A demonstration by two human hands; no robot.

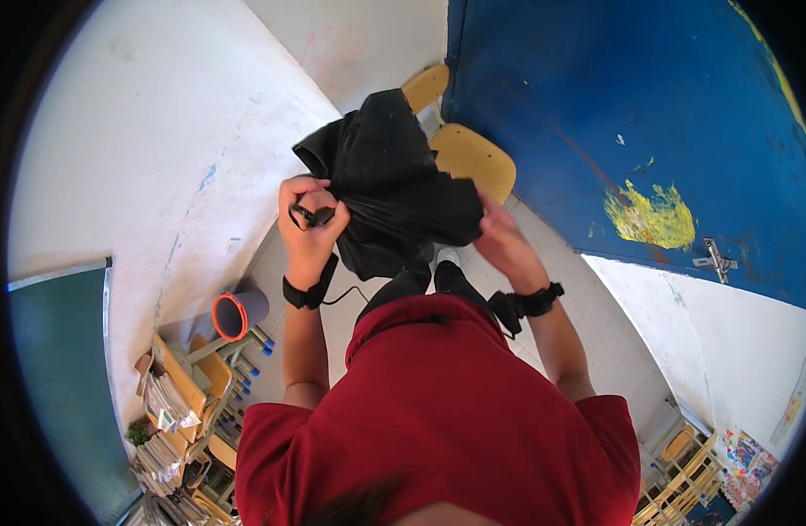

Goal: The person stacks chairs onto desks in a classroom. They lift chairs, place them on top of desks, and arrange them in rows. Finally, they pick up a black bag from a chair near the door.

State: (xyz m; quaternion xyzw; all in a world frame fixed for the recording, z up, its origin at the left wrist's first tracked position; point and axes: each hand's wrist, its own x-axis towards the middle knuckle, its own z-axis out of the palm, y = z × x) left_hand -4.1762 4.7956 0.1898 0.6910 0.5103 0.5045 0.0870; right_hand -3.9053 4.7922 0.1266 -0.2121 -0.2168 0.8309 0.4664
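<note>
A black umbrella (389, 177) hangs in front of me, its canopy fabric loose and bunched in pleats. My left hand (311, 214) grips the gathered end, where the folds run together. A thin black loop and a small dark end piece stick out between its fingers. At the opposite edge of the fabric is my right hand (506, 240), slightly blurred. Its fingertips meet the cloth there and are partly hidden, so I cannot tell whether they pinch it. Both wrists wear black bands.
Beyond the umbrella a wooden chair (476, 161) stands by a blue door (574, 118) with a metal latch (715, 262). On the left are an orange-rimmed bucket (242, 314) and desks stacked with papers (166, 401). More chairs (682, 467) stand at lower right.
</note>
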